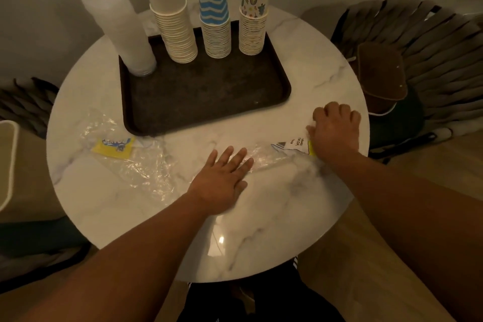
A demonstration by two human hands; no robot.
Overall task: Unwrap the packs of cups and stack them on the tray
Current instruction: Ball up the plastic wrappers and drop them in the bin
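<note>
A dark tray [209, 97] lies on the round marble table [274, 217]. Along its far edge stand several cup stacks: clear plastic cups [120, 31], plain white cups [172, 21], blue zigzag cups [214, 13] and patterned cups [253, 13]. An empty clear wrapper with a white and yellow label [277, 157] lies flat at the near right of the table. My left hand [222, 180] presses flat on its left end, fingers spread. My right hand [334, 131] rests on its labelled right end, fingers curled down over it.
A second empty clear wrapper with a yellow label [125, 154] lies at the table's near left. A woven chair with a brown cushion [379, 73] stands to the right. A pale bin edge [7, 165] shows at the far left.
</note>
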